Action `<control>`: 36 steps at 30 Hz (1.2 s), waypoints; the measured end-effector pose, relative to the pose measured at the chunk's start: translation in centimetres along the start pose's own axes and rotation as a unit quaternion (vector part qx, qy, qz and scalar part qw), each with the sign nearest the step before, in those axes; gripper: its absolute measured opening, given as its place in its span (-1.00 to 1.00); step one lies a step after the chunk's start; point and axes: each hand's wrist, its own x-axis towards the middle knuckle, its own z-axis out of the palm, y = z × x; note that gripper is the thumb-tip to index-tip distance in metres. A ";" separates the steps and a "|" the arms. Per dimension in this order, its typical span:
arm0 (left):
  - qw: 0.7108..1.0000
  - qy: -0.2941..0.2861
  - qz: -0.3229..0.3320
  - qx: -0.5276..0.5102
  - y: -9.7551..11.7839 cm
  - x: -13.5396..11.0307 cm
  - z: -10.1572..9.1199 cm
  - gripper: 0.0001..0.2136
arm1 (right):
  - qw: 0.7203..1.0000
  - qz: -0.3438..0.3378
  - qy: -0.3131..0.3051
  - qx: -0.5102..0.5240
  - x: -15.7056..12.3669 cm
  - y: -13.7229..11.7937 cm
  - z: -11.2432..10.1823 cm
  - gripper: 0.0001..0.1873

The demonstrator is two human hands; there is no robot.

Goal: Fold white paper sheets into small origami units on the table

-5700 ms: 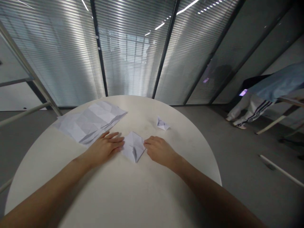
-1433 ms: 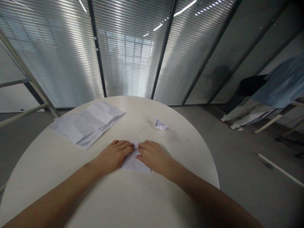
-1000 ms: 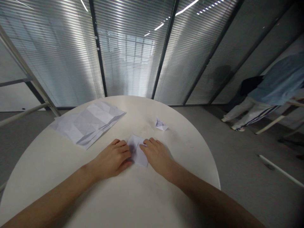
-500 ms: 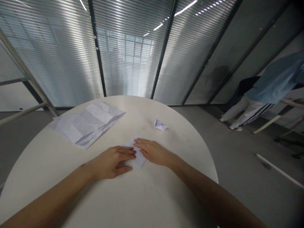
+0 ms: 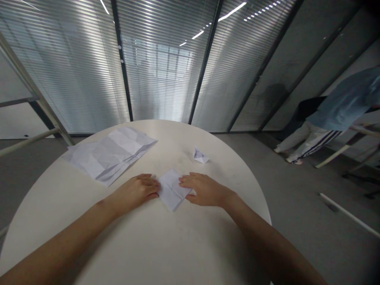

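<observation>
A small white folded paper (image 5: 171, 190) lies on the round table, a diamond shape with crease lines across its upper face. My left hand (image 5: 141, 189) is at its left corner, fingers and thumb closed on the edge. At the right corner, my right hand (image 5: 204, 190) has its fingertips over the paper and its thumb at the near edge. Beyond my right hand stands a small folded paper piece (image 5: 201, 156) with raised points.
Creased white sheets (image 5: 115, 152) are spread over the left back of the white table (image 5: 166, 245). Blinds behind glass (image 5: 160, 79) rise past the far edge. At the right, a person (image 5: 335, 107) stands by wooden furniture. A pale bar (image 5: 350, 213) shows over the floor.
My hands have moved apart, left hand leftward and right hand rightward. The folded paper between them now shows a wider, diamond-shaped face.
</observation>
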 end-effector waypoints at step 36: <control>0.994 0.034 -0.100 0.017 0.0 0.1 1.3 -0.67 | 0.983 0.172 0.068 -0.004 1.7 -0.5 1.4 -0.61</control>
